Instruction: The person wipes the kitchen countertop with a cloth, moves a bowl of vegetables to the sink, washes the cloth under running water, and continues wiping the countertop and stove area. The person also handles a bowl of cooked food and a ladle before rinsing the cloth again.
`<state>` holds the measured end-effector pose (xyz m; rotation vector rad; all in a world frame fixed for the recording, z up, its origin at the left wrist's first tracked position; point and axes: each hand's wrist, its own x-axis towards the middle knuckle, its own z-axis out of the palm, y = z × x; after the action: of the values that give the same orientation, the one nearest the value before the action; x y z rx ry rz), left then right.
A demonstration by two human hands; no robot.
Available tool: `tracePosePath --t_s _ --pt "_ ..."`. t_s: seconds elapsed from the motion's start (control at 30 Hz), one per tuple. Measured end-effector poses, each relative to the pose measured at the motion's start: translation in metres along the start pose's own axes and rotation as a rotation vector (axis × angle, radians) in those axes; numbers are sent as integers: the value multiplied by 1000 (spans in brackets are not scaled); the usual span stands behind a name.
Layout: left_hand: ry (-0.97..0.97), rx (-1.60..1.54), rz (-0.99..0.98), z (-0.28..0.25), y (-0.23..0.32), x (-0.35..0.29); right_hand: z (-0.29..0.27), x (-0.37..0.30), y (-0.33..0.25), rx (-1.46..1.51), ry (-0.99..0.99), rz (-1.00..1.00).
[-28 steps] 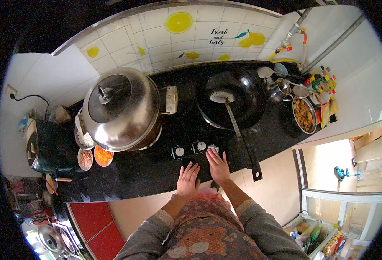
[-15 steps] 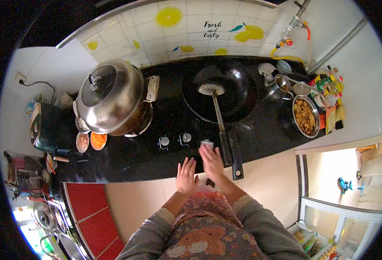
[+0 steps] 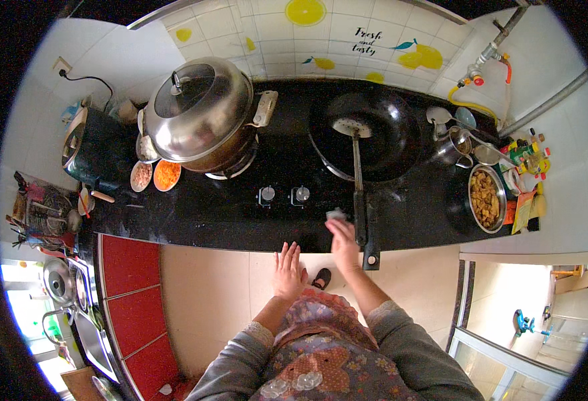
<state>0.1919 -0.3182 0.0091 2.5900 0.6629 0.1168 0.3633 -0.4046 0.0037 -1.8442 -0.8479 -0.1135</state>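
My right hand (image 3: 346,246) presses a small whitish wad, perhaps cloth or tissue (image 3: 335,215), on the black stove top (image 3: 234,224); its exact kind is unclear. Just right of that hand runs the black handle (image 3: 370,234) of a wok (image 3: 401,137). A slotted metal turner (image 3: 357,157) rests in the wok, its handle pointing toward me. At the counter's front edge, my left hand (image 3: 288,273) holds nothing, its fingers stretched out. Two stove knobs (image 3: 300,194) sit farther off, between the hands and the burners.
A large lidded steel pot (image 3: 204,120) stands on the left burner. Beside it are bowls of orange shreds (image 3: 167,175) and pinkish bits (image 3: 141,176). At right stand a bowl of browned food (image 3: 486,199), a steel cup (image 3: 459,142) and several condiment bottles (image 3: 533,157).
The view has shifted, so the stove appears higher and the wok farther right. My right hand remains on the whitish wad beside the wok handle; my left stays outstretched, now nearer the counter's edge.
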Motion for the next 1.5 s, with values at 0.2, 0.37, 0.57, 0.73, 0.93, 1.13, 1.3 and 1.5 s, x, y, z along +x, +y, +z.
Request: tracePosePath --t_s 0.2,0.37,0.57,0.73,0.93,1.13,1.3,1.5 --pt "-40 0 14 -10 0 5 19 -30 -16 -398 -322 -128" --pt "-97 43 109 -3 6 18 -34 -52 68 -203 -175 76" --pt "-149 20 178 -3 20 30 -60 -66 79 -363 34 223" --pt "-135 -29 220 7 25 34 2 -56 2 -550 -275 36" --pt "-177 35 274 15 44 43 -23 -68 78 -366 -232 186" --pt "-250 79 258 29 69 43 -116 -35 75 -647 -143 82" --pt "-276 41 212 43 102 51 -170 -33 105 -655 -110 151" --pt "-14 85 330 79 147 62 -190 -30 126 -653 -56 209"
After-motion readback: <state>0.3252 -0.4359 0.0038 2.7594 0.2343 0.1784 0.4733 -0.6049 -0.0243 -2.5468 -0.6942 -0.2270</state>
